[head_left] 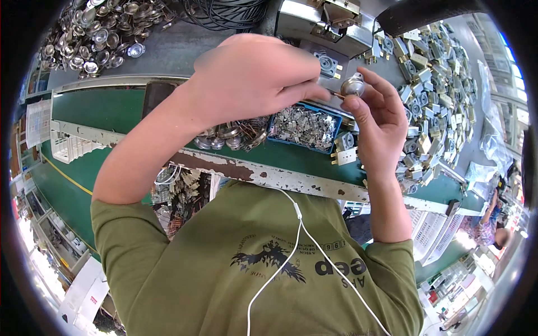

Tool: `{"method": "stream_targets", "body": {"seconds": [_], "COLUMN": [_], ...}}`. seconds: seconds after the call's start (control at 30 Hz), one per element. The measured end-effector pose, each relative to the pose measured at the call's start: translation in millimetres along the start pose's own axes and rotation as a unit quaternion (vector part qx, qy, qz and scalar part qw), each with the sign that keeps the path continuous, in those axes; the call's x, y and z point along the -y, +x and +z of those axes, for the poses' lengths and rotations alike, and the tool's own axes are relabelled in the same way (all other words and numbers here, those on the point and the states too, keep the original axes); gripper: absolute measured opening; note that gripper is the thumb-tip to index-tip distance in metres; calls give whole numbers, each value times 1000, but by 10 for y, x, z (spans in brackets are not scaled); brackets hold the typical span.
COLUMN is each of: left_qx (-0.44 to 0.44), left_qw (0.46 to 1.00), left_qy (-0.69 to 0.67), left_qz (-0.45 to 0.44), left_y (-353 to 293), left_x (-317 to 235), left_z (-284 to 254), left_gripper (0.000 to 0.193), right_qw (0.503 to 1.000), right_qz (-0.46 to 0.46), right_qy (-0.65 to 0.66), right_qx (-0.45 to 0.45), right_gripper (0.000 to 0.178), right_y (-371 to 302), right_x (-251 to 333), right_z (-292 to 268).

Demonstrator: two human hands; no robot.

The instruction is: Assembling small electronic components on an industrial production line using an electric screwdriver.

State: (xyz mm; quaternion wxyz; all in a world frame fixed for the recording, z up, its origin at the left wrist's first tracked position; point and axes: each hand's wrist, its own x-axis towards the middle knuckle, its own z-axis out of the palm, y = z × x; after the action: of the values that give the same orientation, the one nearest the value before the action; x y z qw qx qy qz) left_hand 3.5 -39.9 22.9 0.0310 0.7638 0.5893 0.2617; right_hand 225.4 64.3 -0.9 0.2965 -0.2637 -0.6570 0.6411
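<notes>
My right hand [384,120] is closed in a pinch on a small round silver metal capsule [353,85], held between thumb and fingers above the bench. From the left, my left hand [263,73] reaches across, its back toward me and slightly blurred. Its fingertips are pressed together at a thin coppery piece [336,94] beside the capsule; whether the two are joined I cannot tell. Below the hands sits a blue tray [306,149] full of small metal clips. A block-shaped part with brass terminals [327,63] lies behind the capsule, under a metal fixture.
The metal fixture [297,22] stands at the back, with a dark bar [426,14] to its right. Many block-shaped parts [431,106] are heaped on the right. Round metal capsules [101,36] pile up far left, beside coiled black wire [227,12]. A chipped bench edge [269,178] runs before me.
</notes>
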Motion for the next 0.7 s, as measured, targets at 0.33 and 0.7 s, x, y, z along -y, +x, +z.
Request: {"method": "stream_targets", "body": {"seconds": [0.33, 0.7], "left_qx": [31, 60], "left_qw": [996, 998], "left_qy": [71, 34], "left_qz": [51, 4], "left_y": [-48, -115], "left_x": [21, -63], "left_z": [86, 83], "left_gripper": [29, 31], "right_qw": [908, 943], "right_qz": [-73, 11], "right_qy": [-266, -213], "right_qx": [316, 255], "right_gripper": [44, 36], "right_y": [420, 210], "right_x": [216, 225], "right_z": [-207, -159]}}
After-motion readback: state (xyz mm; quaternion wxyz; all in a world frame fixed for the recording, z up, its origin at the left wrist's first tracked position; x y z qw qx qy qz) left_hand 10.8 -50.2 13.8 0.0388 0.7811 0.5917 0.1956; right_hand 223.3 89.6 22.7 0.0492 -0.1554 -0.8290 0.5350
